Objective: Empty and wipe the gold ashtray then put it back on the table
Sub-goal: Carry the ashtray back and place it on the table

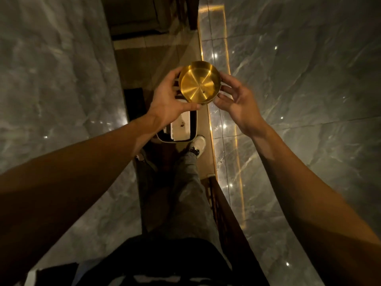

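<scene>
The gold ashtray (198, 83) is a round shallow metal dish, held up in front of me with its shiny inside facing the camera. A tiny dark speck sits on its inner surface. My left hand (171, 98) grips its left and lower rim with thumb and fingers. At the dish's right edge my right hand (235, 98) has its fingers spread, their tips at or near the rim; whether they touch it I cannot tell. Straight below the ashtray stands a white waste bin (181, 129) with a dark liner.
Grey marble surfaces (57, 83) rise on the left and right (305, 89), the right one edged by a glowing gold strip (237, 141). My legs and a white shoe (199, 144) stand in the narrow gap. A dark wooden piece (224, 215) lies beside my right leg.
</scene>
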Motion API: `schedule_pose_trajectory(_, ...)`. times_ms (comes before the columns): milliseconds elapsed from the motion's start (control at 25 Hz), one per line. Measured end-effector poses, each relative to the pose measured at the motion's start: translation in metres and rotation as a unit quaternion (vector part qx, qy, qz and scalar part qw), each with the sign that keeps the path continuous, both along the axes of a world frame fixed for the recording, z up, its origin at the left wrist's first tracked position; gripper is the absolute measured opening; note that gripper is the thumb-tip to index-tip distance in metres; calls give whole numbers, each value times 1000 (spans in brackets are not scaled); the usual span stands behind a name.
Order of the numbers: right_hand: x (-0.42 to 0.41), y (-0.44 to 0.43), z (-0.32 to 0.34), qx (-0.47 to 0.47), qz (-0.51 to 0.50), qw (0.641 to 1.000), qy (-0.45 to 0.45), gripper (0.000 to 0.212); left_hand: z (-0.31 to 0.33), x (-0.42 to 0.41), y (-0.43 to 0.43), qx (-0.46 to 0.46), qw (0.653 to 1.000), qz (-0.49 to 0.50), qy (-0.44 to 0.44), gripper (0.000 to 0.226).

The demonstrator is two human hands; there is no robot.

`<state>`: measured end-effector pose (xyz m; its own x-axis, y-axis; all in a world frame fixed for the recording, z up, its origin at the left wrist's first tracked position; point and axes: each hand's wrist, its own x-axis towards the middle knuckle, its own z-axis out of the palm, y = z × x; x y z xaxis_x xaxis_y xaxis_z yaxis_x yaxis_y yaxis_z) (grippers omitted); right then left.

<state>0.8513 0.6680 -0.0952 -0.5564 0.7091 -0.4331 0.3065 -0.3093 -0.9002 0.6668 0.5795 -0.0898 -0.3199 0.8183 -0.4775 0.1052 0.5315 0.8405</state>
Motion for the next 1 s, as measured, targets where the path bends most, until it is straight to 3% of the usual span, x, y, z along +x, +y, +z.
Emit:
schedule_pose_trajectory(160,-38,-21,54,60,45,997,-7,79,51,-36,-34,48,998,12,39,105)
schedule_pose_trajectory(560,-176,-163,160,206,94,974,0,78,141,-162,-193,149,982,68,96,106)
schedule_pose_trajectory(800,-238,-259,199,167,76,983,22,75,187,-223,-290,180,973,69,127,100)
schedule_pose_trajectory(1000,-266,-292,225,214,107,969,55,72,213,-241,-337,198,964,108,140,98)
